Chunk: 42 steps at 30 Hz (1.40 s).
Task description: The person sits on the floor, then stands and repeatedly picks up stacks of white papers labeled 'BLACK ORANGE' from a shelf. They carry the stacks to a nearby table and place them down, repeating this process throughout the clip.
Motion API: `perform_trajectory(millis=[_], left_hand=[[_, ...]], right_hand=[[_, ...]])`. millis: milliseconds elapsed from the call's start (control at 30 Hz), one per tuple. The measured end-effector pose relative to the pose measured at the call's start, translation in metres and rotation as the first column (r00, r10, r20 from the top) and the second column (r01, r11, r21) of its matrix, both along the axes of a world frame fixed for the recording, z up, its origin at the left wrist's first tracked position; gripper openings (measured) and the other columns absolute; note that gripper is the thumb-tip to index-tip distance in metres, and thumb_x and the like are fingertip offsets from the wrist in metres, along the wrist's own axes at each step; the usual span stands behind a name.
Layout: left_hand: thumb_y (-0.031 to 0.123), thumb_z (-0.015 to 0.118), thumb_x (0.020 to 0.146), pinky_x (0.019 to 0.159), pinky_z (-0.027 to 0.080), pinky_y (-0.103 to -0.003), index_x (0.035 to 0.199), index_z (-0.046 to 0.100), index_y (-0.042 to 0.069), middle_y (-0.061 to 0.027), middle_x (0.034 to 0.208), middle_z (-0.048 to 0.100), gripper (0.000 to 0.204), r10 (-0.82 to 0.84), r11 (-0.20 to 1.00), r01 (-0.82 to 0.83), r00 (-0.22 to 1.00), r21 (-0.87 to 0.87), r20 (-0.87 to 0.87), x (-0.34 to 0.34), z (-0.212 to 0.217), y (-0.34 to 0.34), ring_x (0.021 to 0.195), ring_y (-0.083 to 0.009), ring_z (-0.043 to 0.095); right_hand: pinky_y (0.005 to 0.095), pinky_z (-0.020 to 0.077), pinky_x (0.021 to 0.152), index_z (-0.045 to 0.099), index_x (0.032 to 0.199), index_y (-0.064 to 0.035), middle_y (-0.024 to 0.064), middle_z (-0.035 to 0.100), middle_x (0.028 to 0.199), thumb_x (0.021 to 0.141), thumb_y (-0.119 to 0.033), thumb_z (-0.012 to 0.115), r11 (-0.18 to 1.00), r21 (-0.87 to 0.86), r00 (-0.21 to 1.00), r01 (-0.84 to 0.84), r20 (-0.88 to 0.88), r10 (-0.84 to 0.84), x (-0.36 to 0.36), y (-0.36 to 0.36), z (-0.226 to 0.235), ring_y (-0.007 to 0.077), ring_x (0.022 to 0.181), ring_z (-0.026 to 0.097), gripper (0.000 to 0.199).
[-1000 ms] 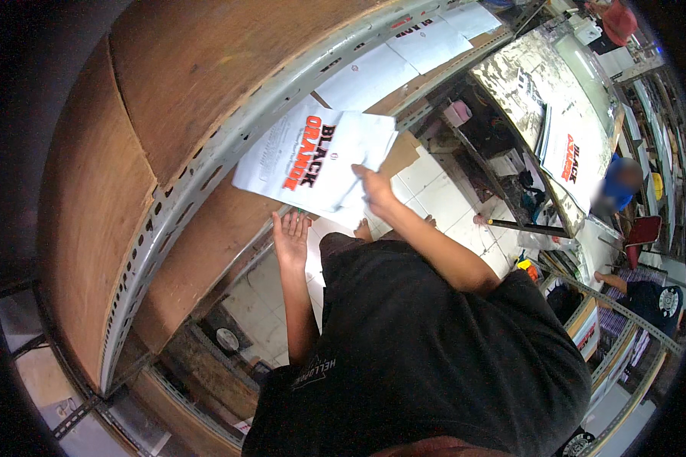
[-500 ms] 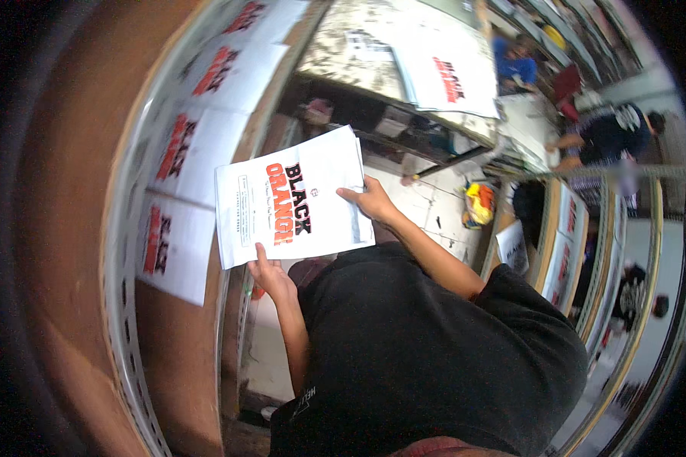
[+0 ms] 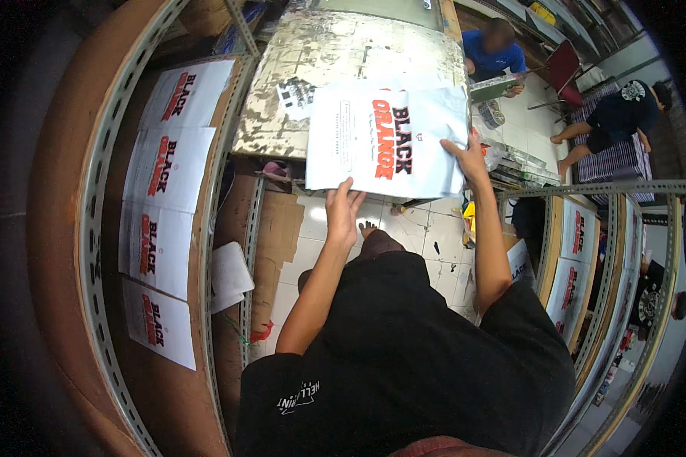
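Observation:
A thin stack of flat white plastic bags (image 3: pixel 331 156) with black and red-orange print is held between my two hands, over the near edge of the paint-stained table (image 3: pixel 343 49). My left hand (image 3: pixel 344 213) grips its near edge, thumb on top and fingers beneath. My right hand (image 3: pixel 469 158) grips the right edge, its thumb lying across the top bag. The stack hides the part of the table under it, and I cannot tell whether it touches the surface.
At left a metal-framed rack (image 3: pixel 213 335) holds a row of printed bags (image 3: pixel 171 164) on a brown board. Another rack (image 3: pixel 610 186) with printed bags stands at right. A person in blue (image 3: pixel 495 53) sits beyond the table; another person (image 3: pixel 625 114) bends at far right. Flattened cardboard (image 3: pixel 274 228) lies below the table.
The stack has moved from beside the left rack, away and to the right, over the table. My view has shifted with it. Both hands keep their hold.

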<state>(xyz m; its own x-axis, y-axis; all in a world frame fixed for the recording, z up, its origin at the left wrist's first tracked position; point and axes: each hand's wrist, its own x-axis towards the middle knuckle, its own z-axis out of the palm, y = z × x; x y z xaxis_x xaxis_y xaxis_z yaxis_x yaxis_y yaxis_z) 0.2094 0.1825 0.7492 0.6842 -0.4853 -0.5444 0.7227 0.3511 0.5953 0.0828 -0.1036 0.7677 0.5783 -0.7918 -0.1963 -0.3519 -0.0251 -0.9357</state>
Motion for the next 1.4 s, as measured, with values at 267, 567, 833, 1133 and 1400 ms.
perform_trajectory(millis=[267,567,833,1133,1400], left_hand=[[0.012,0.062,0.096,0.103,0.052,-0.037,0.122,0.042,-0.009,-0.0208,0.123,0.055,0.039,-0.166,0.967,0.167,0.986,0.193,-0.022,0.003,-0.064,-0.107,0.117,-0.0315,0.061],[0.02,0.062,0.098,0.095,0.056,-0.036,0.13,0.047,-0.01,-0.0199,0.123,0.06,0.046,-0.409,0.88,0.385,0.912,0.278,0.032,0.01,-0.045,-0.089,0.109,-0.028,0.066],[0.017,0.068,0.093,0.08,0.056,-0.033,0.125,0.062,0.002,-0.0119,0.108,0.07,0.036,-0.567,0.641,0.053,0.705,0.766,0.425,0.008,-0.061,0.049,0.091,-0.0207,0.071],[0.026,0.07,0.09,0.096,0.047,-0.042,0.115,0.069,0.01,-0.014,0.116,0.065,0.029,-0.525,-0.058,-0.729,0.603,0.682,0.6,0.017,-0.028,0.411,0.111,-0.0338,0.059],[0.027,0.083,0.076,0.08,0.054,-0.037,0.11,0.071,0.01,-0.0088,0.105,0.066,0.039,-0.478,-0.026,-0.626,0.692,0.779,0.54,0.021,-0.035,0.583,0.087,-0.024,0.064]], right_hand=[[0.0354,0.0532,0.088,0.052,0.133,0.003,0.0191,0.068,0.116,0.075,-0.022,0.085,0.965,-0.199,0.977,-0.173,-0.155,0.143,0.041,-0.161,-0.09,0.0258,0.102,0.067,0.071],[0.0431,0.0484,0.097,0.046,0.144,-0.0061,0.0249,0.063,0.125,0.074,-0.034,0.086,0.895,-0.437,0.98,-0.092,-0.2,0.003,0.054,-0.176,-0.103,0.0359,0.114,0.062,0.085],[0.0412,0.0451,0.1,0.057,0.129,0.0034,0.02,0.062,0.124,0.091,-0.026,0.072,0.649,-0.721,0.954,0.241,0.052,-0.296,0.013,-0.122,-0.125,0.0297,0.11,0.06,0.051],[0.0286,0.0493,0.079,0.062,0.127,-0.0038,0.0108,0.068,0.113,0.095,-0.013,0.066,0.875,-0.469,0.984,0.125,0.172,-0.049,0.011,0.117,-0.077,0.0171,0.093,0.063,0.033],[0.0292,0.0492,0.086,0.066,0.118,-0.0031,0.0072,0.068,0.106,0.094,-0.011,0.067,0.897,-0.374,0.921,-0.236,0.209,0.33,0.06,0.28,-0.037,0.0154,0.093,0.063,0.025]])
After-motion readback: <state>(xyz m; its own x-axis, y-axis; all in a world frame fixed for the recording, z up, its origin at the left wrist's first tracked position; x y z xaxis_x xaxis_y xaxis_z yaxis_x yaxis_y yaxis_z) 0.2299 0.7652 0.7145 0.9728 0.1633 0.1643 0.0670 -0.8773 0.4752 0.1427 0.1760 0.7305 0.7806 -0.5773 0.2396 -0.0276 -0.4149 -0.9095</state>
